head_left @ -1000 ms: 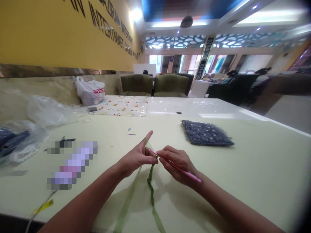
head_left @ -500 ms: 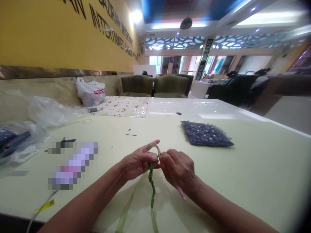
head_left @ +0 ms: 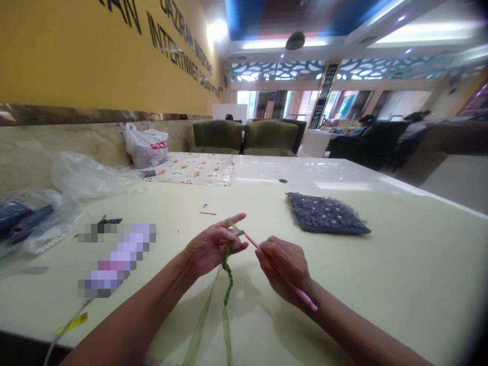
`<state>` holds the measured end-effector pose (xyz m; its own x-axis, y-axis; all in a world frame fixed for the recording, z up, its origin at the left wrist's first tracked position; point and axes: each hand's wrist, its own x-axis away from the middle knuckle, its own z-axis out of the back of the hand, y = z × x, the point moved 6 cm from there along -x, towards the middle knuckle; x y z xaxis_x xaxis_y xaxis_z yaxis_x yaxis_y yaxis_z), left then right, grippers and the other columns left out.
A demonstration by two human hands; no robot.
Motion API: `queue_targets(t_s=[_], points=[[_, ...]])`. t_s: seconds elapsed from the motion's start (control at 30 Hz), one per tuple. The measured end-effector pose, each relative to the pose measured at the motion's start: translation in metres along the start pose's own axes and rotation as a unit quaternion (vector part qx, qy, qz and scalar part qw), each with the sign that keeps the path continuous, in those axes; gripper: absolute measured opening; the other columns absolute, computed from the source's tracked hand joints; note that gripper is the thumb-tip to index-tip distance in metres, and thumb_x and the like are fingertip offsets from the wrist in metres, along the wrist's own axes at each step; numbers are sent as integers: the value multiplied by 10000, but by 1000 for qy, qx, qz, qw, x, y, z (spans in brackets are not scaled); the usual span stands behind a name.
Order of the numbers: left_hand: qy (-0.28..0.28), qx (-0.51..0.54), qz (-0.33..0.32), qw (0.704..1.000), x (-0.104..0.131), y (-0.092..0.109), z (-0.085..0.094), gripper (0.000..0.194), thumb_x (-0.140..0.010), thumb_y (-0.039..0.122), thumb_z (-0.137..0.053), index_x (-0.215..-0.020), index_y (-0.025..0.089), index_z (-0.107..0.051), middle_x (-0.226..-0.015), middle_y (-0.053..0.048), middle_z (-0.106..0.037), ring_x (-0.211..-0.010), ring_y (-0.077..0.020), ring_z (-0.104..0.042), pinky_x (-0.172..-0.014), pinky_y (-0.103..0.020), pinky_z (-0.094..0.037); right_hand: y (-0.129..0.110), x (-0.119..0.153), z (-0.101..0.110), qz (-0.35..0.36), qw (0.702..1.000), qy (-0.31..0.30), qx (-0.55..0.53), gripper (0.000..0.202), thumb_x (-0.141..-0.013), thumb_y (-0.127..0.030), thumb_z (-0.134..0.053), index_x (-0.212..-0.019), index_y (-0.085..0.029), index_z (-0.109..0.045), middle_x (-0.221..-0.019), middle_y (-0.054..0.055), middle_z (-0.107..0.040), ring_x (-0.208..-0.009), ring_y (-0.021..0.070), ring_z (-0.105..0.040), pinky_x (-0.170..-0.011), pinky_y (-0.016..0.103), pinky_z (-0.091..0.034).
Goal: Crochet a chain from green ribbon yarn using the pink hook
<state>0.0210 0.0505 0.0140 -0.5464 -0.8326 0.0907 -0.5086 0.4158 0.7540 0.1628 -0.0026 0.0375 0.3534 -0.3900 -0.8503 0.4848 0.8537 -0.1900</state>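
Left hand: here it pinches the green chain, lower centre of the frame
Right hand: just apart, wrapped round the pink hook, tip at the chain's top
Good technique: probably ribbon taut, loop loose
White bag: upper left, bulging, contents unclear
Clear bag: left edge, dark blue bundle inside

Pale table, dark beaded piece, patterned sheet, thin stick

The green ribbon looks sheer, its looped chain bumpy; the pink hook looks like smooth plastic. The dark ruffled piece is rough, the tabletop glossy at its far end.
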Motion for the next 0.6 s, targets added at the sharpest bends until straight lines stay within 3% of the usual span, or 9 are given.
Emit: queue_targets(t_s=[0.27,0.47,0.6], points=[[0,-1,-8,1000,-5,-9,5,589,-685,16,-556,-1272,59,-560,-662,17,-564,-656,-111,-560,-932,-362,-448,16,-4,0,-155,975,-33,-153,209,-909,-144,-496,-710,-201,-470,-613,-44,-439,-523,85,-390,-510,219,-319],[1,-5,-13,1000,-6,-10,6,558,-696,21,-561,-1252,62,-586,-666,12,-578,-669,-108,-563,-993,-390,-422,16,-5,3,-153,978,-38,-137,204,-901,-153,-515,-704,-196,-481,-612,-46,-438,-522,82,-382,-513,219,-315],[-13,17,-4,1000,-4,-4,6,580,-727,23,-529,-1305,78,-546,-650,21,-558,-648,-103,-542,-984,-391,-430,16,-9,5,-114,985,-46,-120,183,-904,-141,-502,-729,-193,-512,-629,-35,-450,-535,89,-396,-519,224,-321]])
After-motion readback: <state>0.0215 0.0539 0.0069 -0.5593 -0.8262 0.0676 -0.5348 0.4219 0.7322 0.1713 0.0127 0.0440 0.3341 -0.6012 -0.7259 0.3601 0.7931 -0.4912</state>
